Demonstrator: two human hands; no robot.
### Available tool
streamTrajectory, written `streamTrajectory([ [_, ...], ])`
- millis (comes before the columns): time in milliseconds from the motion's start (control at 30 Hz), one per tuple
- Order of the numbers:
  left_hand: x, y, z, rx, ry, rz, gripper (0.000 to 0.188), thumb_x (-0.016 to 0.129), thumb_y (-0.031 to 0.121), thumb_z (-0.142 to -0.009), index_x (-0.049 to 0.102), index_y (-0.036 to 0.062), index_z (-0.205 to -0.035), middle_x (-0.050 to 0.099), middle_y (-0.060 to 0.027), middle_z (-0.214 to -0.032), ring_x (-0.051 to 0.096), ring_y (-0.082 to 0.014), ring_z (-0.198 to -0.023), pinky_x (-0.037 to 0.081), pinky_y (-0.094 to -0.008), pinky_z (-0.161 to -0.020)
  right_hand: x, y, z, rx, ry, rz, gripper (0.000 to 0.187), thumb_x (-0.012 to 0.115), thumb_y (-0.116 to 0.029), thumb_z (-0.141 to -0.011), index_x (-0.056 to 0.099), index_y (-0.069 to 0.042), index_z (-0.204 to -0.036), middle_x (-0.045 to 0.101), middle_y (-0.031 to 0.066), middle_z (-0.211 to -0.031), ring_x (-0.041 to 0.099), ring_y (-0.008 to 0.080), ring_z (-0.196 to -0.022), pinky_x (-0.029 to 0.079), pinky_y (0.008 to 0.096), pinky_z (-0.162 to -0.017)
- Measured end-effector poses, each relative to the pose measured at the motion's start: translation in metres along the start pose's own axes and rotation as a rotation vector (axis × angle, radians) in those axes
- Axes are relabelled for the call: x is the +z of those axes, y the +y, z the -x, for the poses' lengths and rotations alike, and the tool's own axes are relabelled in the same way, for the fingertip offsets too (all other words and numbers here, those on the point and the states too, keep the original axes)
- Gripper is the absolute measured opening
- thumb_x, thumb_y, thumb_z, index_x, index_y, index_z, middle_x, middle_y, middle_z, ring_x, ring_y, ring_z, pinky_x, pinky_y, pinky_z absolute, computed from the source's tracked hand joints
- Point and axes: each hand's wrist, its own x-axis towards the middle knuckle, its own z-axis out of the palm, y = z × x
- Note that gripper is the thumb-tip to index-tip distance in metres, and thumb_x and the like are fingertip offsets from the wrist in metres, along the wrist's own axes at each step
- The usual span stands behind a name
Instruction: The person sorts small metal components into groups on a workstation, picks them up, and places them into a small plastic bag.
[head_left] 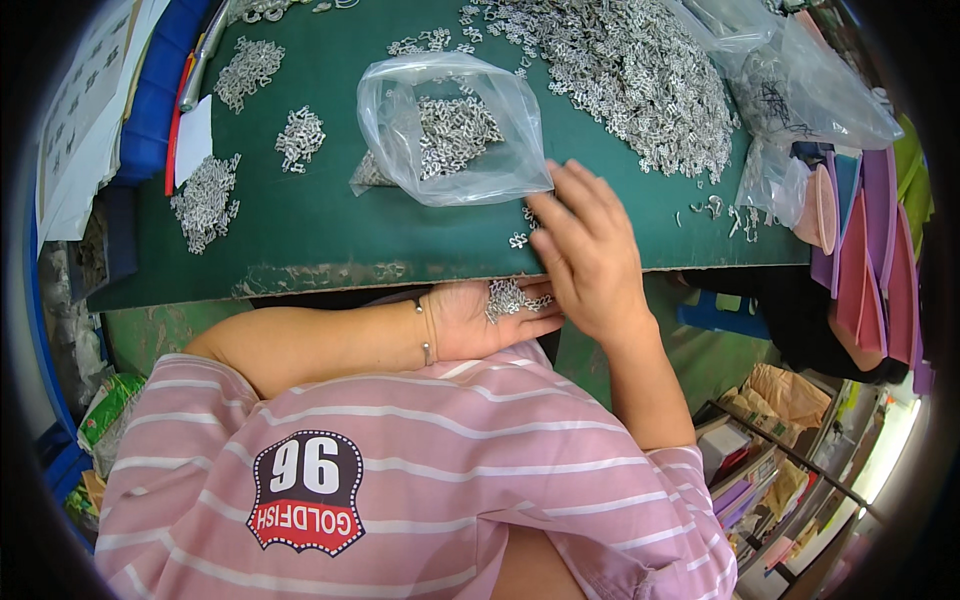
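Note:
Palm up just below the table's near edge, my left hand [465,322] cups a small heap of silvery S-shaped metal pieces [506,300]. My right hand [592,255] reaches over that edge with its fingers stretched out, slightly blurred, beside a few loose pieces [518,240] on the green tabletop. Its fingertips come up to the rim of a transparent plastic bag [375,110]; whether they touch it I cannot tell. The bag stands with its mouth open and has many of the same pieces [455,135] inside.
A large pile of metal pieces [640,85] covers the far right of the table [330,225]. Smaller heaps [207,203] lie on the left. More plastic bags [800,95] and coloured bins [870,240] stand at the right. A blue stool [722,315] is below.

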Motion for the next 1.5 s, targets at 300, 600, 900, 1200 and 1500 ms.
streamTrajectory([
  [300,0.000,0.004,0.003,-0.081,-0.041,-0.050,0.029,0.042,0.028,-0.097,0.052,0.0041,-0.111,0.058,-0.0119,-0.109,0.058,-0.0226,-0.102,0.050,-0.0385,-0.092,-0.002,-0.022,0.031,-0.131,0.100,-0.452,0.029,0.067,0.007,-0.067,0.065,0.001,-0.095,0.064,0.0156,-0.099,0.062,0.0308,-0.089,0.051,0.0373,-0.076],
  [600,0.016,0.034,0.081,-0.105,0.376,-0.313,0.020,0.049,0.019,-0.097,0.050,0.0013,-0.104,0.040,0.0011,-0.072,0.031,-0.0036,-0.052,0.022,-0.0154,-0.040,0.014,-0.021,-0.044,0.241,0.121,-0.283,0.076,0.082,-0.007,-0.060,0.047,0.000,-0.127,0.048,0.0199,-0.125,0.046,0.0363,-0.115,0.039,0.0406,-0.097],
  [900,0.086,0.034,0.193,0.682,0.584,-1.156,0.024,0.050,0.022,-0.097,0.057,0.0021,-0.086,0.045,0.0008,-0.059,0.037,-0.0054,-0.045,0.027,-0.0203,-0.040,0.028,-0.018,-0.074,0.148,0.194,-0.393,0.032,0.067,-0.002,-0.075,0.064,-0.002,-0.107,0.060,0.0137,-0.113,0.053,0.0299,-0.107,0.039,0.0388,-0.096],
  [1200,0.075,0.104,0.212,1.848,1.131,-2.138,0.016,0.067,0.010,-0.083,0.057,-0.0008,-0.076,0.052,-0.0120,-0.069,0.050,-0.0278,-0.060,0.042,-0.0336,-0.057,0.003,-0.036,-0.030,0.341,0.306,-0.699,0.013,0.058,-0.008,-0.092,0.059,0.004,-0.097,0.060,0.0031,-0.088,0.051,0.0073,-0.079,0.040,0.0188,-0.070],
  [1500,0.077,0.112,0.206,1.827,1.101,-2.448,0.011,0.071,0.007,-0.076,0.062,0.0007,-0.079,0.057,-0.0104,-0.079,0.054,-0.0278,-0.075,0.043,-0.0359,-0.068,0.008,-0.023,-0.012,0.436,0.274,-0.563,0.033,0.062,-0.008,-0.089,0.051,0.004,-0.117,0.056,0.0098,-0.110,0.055,0.0157,-0.097,0.044,0.0279,-0.085],
])
